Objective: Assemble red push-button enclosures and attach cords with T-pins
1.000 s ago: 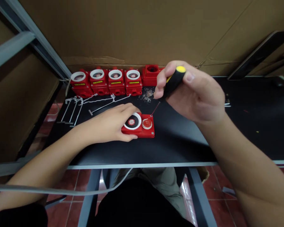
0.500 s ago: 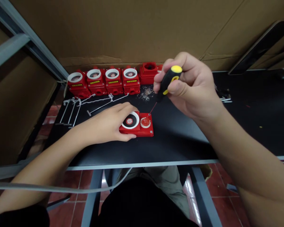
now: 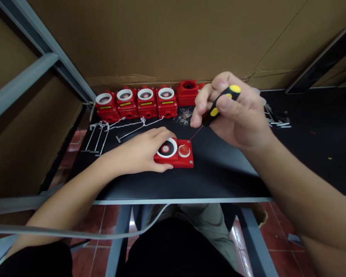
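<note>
A red box-like unit with a white-ringed round window point(image 3: 187, 159) lies flat on the black tabletop. My left hand point(image 3: 148, 151) grips its left end, thumb on the near side and fingers over the far side. My right hand point(image 3: 233, 111) is closed around a black-and-yellow screwdriver point(image 3: 218, 109). Its thin shaft slants down to the left, and the tip is at the screw point(image 3: 189, 141) in the unit's far right corner. Another screw shows at the near right corner, beside a round red part with a pale ring.
Several similar red units point(image 3: 147, 103) stand in a row along the cardboard wall point(image 3: 173, 42). White-corded metal hammers point(image 3: 99, 139) lie at left. Pale debris point(image 3: 183, 116) is scattered behind the unit. Metal rods point(image 3: 279, 124) lie at right. A grey cable point(image 3: 103, 232) crosses below the table edge.
The screwdriver has tilted further over to the right, with its tip staying near the corner screw. My left hand keeps its hold. The whole view has shifted slightly.
</note>
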A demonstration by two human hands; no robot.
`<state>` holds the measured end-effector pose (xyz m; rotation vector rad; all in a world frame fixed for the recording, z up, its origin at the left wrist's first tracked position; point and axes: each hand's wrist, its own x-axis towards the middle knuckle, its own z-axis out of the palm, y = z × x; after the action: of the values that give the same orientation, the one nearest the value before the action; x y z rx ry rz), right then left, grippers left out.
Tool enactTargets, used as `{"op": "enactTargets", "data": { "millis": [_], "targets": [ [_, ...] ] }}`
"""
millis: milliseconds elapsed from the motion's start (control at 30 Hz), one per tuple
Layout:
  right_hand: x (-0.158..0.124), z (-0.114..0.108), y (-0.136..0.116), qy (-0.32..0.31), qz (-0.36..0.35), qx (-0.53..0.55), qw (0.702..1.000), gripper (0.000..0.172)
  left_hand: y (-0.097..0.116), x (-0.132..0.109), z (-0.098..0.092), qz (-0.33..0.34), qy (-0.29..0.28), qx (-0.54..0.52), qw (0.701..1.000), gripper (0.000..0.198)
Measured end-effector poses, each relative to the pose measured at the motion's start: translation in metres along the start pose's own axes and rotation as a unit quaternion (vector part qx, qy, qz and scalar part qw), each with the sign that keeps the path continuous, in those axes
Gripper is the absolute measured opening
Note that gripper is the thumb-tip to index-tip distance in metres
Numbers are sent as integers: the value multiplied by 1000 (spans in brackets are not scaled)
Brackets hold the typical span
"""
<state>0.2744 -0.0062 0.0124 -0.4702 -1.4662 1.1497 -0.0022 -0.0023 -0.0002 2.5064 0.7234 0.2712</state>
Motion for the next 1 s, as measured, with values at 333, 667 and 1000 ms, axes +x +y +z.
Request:
{"op": "enactTargets", "data": {
  "millis": [333,667,1000],
  "targets": [
    [5,-2,-12,-66,29,46,996,56,5,-1,-5,-20,-10,6,1000,61],
    [6,-21,-7,-45,36,34,998,50,5,-2,-6,-19,0,7,1000,60],
    [5,-11,-5,64,-17,-52,996,57,8,-2,-5,-12,3,23,1000,57]
  ]
}}
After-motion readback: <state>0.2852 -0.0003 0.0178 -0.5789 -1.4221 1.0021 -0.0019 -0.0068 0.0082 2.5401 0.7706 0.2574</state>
